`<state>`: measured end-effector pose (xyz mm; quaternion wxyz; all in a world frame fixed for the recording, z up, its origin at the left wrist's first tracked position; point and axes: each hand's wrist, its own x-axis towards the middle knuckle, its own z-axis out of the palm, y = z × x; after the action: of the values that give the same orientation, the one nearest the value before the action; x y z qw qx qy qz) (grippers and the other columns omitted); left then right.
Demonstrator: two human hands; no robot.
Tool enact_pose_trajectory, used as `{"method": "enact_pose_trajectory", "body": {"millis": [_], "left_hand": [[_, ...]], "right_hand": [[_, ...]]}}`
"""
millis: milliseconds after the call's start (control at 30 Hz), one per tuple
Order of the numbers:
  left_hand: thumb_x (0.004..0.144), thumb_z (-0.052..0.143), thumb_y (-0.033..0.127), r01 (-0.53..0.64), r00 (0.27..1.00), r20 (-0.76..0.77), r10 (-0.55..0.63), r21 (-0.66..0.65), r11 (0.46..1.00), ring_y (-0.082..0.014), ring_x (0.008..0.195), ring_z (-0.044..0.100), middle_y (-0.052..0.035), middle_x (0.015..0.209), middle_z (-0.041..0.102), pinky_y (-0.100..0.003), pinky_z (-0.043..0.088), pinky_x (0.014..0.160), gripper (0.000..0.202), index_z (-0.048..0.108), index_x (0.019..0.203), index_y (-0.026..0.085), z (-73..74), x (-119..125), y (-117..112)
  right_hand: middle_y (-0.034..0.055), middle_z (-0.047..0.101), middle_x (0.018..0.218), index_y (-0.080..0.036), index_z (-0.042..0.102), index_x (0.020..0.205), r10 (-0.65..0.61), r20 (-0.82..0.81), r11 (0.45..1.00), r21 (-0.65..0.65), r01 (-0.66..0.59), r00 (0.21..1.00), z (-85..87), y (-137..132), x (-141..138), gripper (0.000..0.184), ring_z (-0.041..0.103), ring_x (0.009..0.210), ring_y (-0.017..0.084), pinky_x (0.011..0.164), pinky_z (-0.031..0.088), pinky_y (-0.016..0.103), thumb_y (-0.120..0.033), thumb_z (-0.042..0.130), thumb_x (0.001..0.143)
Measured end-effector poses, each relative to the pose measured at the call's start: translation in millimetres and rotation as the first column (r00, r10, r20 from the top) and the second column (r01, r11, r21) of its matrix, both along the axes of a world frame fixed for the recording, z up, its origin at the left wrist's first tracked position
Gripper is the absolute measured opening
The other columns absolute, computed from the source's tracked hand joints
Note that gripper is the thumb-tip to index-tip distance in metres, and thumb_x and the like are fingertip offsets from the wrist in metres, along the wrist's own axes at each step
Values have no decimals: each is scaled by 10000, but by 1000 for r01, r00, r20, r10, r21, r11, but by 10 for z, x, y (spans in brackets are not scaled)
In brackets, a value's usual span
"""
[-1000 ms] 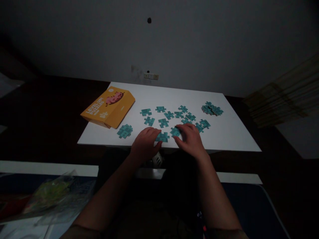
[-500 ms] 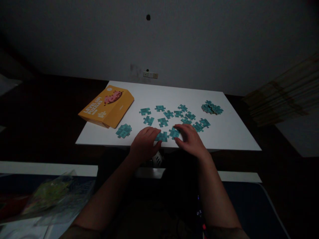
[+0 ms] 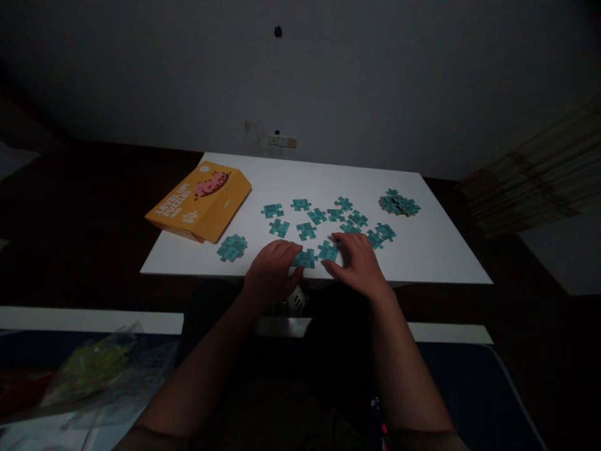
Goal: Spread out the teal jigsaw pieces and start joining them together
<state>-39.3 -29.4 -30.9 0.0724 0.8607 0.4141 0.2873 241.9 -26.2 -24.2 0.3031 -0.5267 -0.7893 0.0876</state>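
Observation:
At the front edge of the white table, my left hand (image 3: 272,269) is closed on the left end of a teal puzzle piece (image 3: 307,258). Close beside it on the right lies a second teal puzzle piece (image 3: 328,250), gripped between the thumb and fingers of my right hand (image 3: 357,263). The two pieces lie flat with their facing edges very near each other; I cannot tell if they are locked together. Several loose teal pieces, among them one puzzle piece (image 3: 307,231), are spread just beyond my hands.
On the table (image 3: 441,250) a yellow puzzle box (image 3: 201,203) stands at the left. A small stack of pieces (image 3: 232,248) lies before it, and a larger heap (image 3: 399,204) at the right. A clear plastic bag (image 3: 103,369) is at lower left.
My right thumb has slid a little to the left along the near side of its piece, and the right fingers have shifted slightly. My left hand stays almost still.

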Motion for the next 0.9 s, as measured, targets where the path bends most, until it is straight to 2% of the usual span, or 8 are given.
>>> {"method": "enact_pose_trajectory", "body": {"millis": [133, 300, 367, 500, 667, 800, 900], "left_hand": [[1052, 645, 296, 6, 1000, 11, -6, 3, 1000, -343, 1258, 691, -144, 1322, 774, -568, 585, 1136, 356, 681, 1386, 175, -9, -2, 0], [1047, 644, 289, 10, 1000, 24, -10, -1, 1000, -335, 1255, 696, -132, 1323, 773, -562, 590, 1121, 354, 681, 1389, 206, -6, -4, -3], [1045, 647, 288, 8, 1000, 26, -8, -2, 1000, -336, 1263, 694, -131, 1329, 773, -563, 588, 1125, 361, 680, 1396, 209, -3, -4, -5], [1042, 654, 283, 4, 1000, 19, -4, -6, 1000, -335, 1260, 691, -132, 1321, 777, -561, 586, 1130, 355, 687, 1385, 199, -3, 0, -5], [1039, 665, 279, 10, 1000, 15, -10, 14, 1000, -333, 1264, 694, -138, 1325, 775, -561, 583, 1144, 354, 684, 1382, 194, -30, 2, 5], [1022, 693, 262, 2, 1000, 22, -3, 33, 999, -338, 1262, 696, -147, 1323, 774, -569, 584, 1152, 357, 680, 1371, 187, -49, 3, -5], [1013, 716, 254, -5, 1000, 31, 4, 13, 1000, -334, 1269, 691, -134, 1327, 774, -559, 584, 1156, 345, 686, 1352, 196, -47, 5, -27]], "right_hand": [[145, 764, 1314, -275, 669, 1480, -12, 21, 999, -47, 13, 1000, 19, 0, -22, 621, 653, 1255, 429, 1102, 545, 652, -493, 819, 918], [115, 780, 1383, -281, 650, 1520, 18, -74, 998, -59, -22, 997, -20, 9, 36, 664, 651, 1321, 396, 1161, 533, 640, -255, 687, 858], [107, 783, 1395, -278, 656, 1510, 26, -96, 998, -49, -31, 995, -44, 18, 58, 685, 663, 1327, 375, 1170, 537, 621, -203, 636, 830], [134, 789, 1355, -254, 722, 1404, -41, -64, 999, -23, 40, 997, -48, 53, 23, 546, 680, 1289, 381, 1136, 555, 607, -229, 626, 868], [166, 813, 1259, -216, 775, 1311, -156, 2, 987, -37, 156, 988, 3, 174, -231, 385, 673, 1228, 427, 1091, 558, 642, -368, 653, 979], [168, 797, 1314, -213, 768, 1318, -95, 68, 994, -46, 98, 993, 10, 315, -423, 354, 666, 1233, 429, 1085, 544, 647, -329, 623, 1016], [154, 774, 1390, -235, 753, 1348, -22, 85, 999, -46, 26, 996, 13, 321, -419, 372, 651, 1308, 416, 1097, 531, 639, -242, 562, 1030]]}}
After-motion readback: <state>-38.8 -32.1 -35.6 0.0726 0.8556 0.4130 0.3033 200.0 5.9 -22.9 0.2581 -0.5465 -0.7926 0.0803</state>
